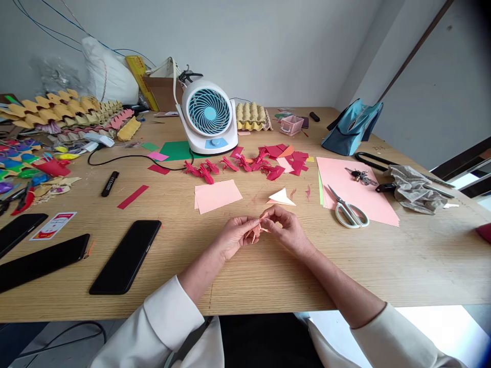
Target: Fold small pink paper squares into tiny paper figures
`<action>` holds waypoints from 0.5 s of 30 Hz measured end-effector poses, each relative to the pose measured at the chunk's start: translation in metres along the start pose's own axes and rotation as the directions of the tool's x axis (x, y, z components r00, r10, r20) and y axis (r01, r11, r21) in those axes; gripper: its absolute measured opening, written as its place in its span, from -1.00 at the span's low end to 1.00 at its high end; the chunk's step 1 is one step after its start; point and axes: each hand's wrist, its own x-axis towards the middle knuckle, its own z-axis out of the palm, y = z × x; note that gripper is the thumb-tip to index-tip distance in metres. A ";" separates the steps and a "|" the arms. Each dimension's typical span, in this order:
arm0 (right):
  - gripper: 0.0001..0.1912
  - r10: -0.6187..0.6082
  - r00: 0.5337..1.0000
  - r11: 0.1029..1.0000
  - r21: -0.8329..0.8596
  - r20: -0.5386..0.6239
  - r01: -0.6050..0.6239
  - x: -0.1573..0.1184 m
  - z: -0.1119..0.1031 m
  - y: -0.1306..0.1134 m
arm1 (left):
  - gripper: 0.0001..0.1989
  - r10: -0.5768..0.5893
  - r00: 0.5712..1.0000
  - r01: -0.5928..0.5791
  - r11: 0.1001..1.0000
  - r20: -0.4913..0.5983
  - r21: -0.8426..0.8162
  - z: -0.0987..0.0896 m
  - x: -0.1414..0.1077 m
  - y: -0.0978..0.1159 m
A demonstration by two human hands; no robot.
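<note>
A folded piece [253, 233] of peach paper is held above the worktop [422, 266], near its front edge, between the two hands. The fingers of the left hand [235, 236] are clamped on its left side; those of the right hand [288, 231] pinch its upper right. Just beyond them a cream fold [281, 196] lies on the worktop, with peach slips [219, 196] overlapping to its left. Behind these runs a row of red folded figures [230, 164], red paper [298, 164] heaped at its right end, and past them stands a white fan [209, 114]. To the right, scissors [350, 212] and keys [362, 176] rest on a pink sheet [379, 208], a blue bag [352, 129] behind it. To the left lie a red strip [133, 197], a marker [110, 184] and, nearer, a black phone [126, 257]
</note>
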 end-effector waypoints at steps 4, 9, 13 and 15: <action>-0.72 0.031 1.000 0.999 0.022 0.005 -0.031 0.000 0.000 -0.001 | -0.64 -0.015 1.000 0.015 0.999 0.003 -0.043 0.000 0.001 -0.001; -0.70 0.031 1.000 0.999 0.025 0.002 -0.031 -0.001 0.000 -0.001 | -0.66 -0.027 1.000 0.027 0.998 0.006 -0.058 -0.001 0.002 -0.002; -0.69 0.037 0.999 0.998 0.043 0.005 -0.038 -0.001 0.000 0.000 | -0.66 -0.020 1.000 0.020 0.998 -0.002 -0.053 -0.001 0.003 -0.002; -0.68 0.043 0.999 0.998 0.050 0.005 -0.044 -0.001 0.000 0.000 | -0.66 -0.021 1.000 0.021 0.998 -0.006 -0.056 -0.001 0.003 -0.002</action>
